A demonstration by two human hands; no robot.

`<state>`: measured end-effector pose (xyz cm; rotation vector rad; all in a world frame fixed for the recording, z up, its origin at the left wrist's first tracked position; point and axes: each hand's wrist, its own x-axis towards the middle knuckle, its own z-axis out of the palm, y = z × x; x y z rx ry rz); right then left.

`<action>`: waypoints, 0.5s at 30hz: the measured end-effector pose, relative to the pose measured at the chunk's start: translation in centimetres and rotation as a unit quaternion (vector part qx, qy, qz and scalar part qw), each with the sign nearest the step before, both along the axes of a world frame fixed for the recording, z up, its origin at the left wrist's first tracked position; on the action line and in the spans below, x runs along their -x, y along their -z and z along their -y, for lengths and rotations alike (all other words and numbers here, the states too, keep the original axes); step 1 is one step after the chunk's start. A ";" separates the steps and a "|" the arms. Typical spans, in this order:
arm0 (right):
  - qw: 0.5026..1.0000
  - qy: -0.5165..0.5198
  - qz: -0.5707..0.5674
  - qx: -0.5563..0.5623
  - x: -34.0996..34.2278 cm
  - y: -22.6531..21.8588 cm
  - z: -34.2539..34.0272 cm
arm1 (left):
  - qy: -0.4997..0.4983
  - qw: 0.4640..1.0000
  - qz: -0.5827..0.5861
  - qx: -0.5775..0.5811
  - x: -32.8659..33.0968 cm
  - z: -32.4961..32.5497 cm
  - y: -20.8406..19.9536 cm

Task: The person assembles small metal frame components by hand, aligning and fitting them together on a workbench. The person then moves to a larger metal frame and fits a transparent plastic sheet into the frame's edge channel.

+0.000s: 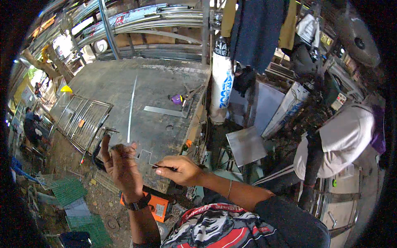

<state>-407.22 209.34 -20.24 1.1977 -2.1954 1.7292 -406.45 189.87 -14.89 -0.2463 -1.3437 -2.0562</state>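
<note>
My right hand (182, 169) is closed, its thumb pressing on a thin bent metal rod (151, 158) that sticks out leftward over the workbench top (111, 89). My left hand (124, 165) is raised beside it at the bench's near edge, fingers apart, with nothing visible in it. A dark watch (138, 203) circles the left wrist. Just beyond the left fingers, a black cable with a clamp-like end (108, 131) rests at the bench edge. Farther over the bench lie a long thin pale strip (132, 107), an L-shaped metal square (165, 110) and a small purple item (177, 99).
An orange box-shaped machine (158, 208) stands on the ground below my hands. Left of the bench leans a metal grille (82, 120); green mesh panels (68, 191) lie nearby. At right, a person in a light shirt (345, 132) bends beside a white post (221, 82) and stacked panels.
</note>
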 end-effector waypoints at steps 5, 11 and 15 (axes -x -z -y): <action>0.986 -0.005 -0.164 -0.002 5.9 -0.8 2.4 | -0.071 0.996 -0.008 -0.055 2.3 2.5 2.3; 0.928 -0.163 -0.280 -0.182 16.2 -2.9 3.6 | -0.143 0.985 -0.073 -0.069 4.8 2.1 4.9; 0.892 -0.253 -0.328 -0.179 21.5 -4.3 6.5 | -0.291 0.948 -0.034 -0.126 6.4 0.5 5.7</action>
